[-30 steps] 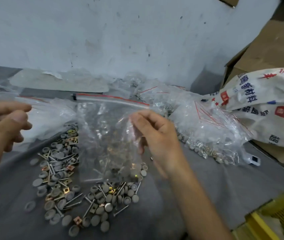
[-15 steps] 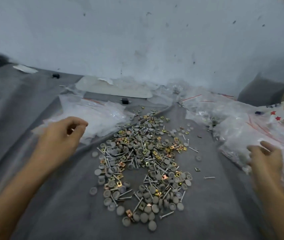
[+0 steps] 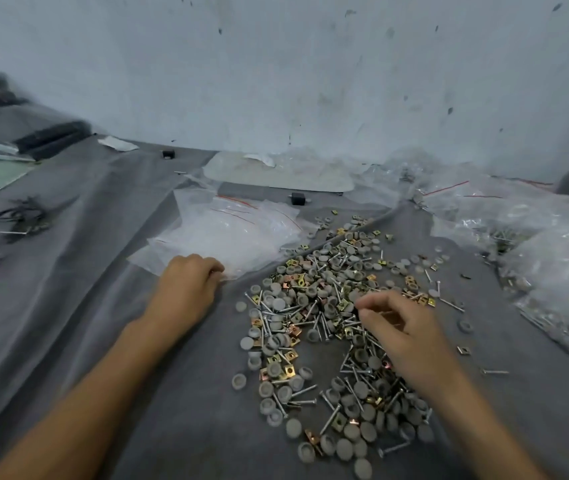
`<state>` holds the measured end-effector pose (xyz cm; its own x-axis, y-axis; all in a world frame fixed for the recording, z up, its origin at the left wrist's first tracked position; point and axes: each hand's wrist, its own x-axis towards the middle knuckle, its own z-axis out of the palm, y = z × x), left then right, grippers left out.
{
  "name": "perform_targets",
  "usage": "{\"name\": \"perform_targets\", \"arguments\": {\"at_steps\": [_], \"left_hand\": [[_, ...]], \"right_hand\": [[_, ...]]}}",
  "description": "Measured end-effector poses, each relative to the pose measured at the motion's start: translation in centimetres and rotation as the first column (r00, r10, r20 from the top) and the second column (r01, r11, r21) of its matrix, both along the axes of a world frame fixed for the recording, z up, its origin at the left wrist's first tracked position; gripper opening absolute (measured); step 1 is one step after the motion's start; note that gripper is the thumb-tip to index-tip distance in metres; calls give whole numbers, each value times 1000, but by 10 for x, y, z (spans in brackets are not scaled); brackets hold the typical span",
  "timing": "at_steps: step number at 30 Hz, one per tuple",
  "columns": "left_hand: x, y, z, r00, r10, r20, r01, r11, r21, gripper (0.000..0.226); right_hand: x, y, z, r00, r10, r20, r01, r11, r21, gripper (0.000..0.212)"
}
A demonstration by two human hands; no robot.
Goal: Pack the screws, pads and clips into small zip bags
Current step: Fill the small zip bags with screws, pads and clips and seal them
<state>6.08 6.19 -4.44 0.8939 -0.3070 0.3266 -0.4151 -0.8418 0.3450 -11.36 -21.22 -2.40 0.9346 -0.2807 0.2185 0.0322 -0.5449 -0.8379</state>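
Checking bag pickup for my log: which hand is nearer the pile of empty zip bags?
Left. The left hand sits at the near edge of the empty zip bags; the right hand is apart, over the loose hardware pile.

Worn on the head, looking forward and down, wide-angle. Close above the left hand [image 3: 186, 292] and right hand [image 3: 404, 327] over the table [image 3: 85, 306], with forearms entering from the bottom edge; beyond the hands, facing the wall [image 3: 276, 81].
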Motion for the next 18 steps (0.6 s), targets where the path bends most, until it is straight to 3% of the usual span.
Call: {"name": "perform_targets", "arguments": {"at_steps": [6,12,14,16,18], "left_hand": [[-14,1,17,993,34,117,-15,987,-160,24],[-49,-10,51,960,-164,229,255,852,-458,22],[-65,-12,60,945,-230,231,318,803,-504,25],[-81,-13,67,928,-303,218,373,767,-523,23],[-95,-14,72,908,-370,198,414,712,-568,19]], "right_hand": [[-9,1,-3,1000,12,29,-11,1000,-7,16],[-11,19,2,988,118,-102,-82,950,301,18],[-10,27,5,977,165,-135,-71,851,520,22],[-8,31,9,968,199,-151,-24,677,735,28],[-7,26,14,960,228,-160,9,550,835,42]]}}
